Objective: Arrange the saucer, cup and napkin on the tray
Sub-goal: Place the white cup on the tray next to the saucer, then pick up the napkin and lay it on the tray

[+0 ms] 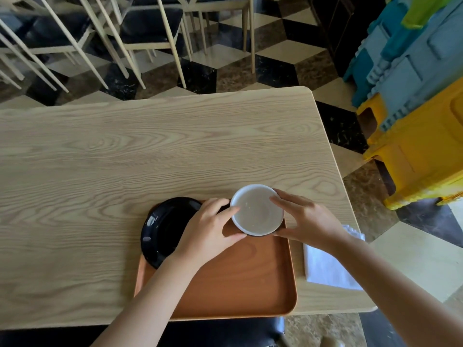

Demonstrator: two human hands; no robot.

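An orange-brown tray (240, 279) lies at the table's near edge. A black saucer (162, 226) rests over the tray's far left corner, partly off its rim. A cup (256, 211), white inside and dark outside, is at the tray's far right corner. Both hands grip it: my left hand (208, 234) on its left side, my right hand (308, 221) on its right side. Whether the cup touches the tray or hangs just above it, I cannot tell. A white folded napkin (328, 266) lies on the table right of the tray, partly under my right forearm.
The light wooden table (150, 151) stretches far and left of the tray. Chairs with pale legs (140, 33) stand beyond it. Stacked blue and yellow plastic stools (413, 96) stand to the right. A dark chair seat (225, 331) is below the table's near edge.
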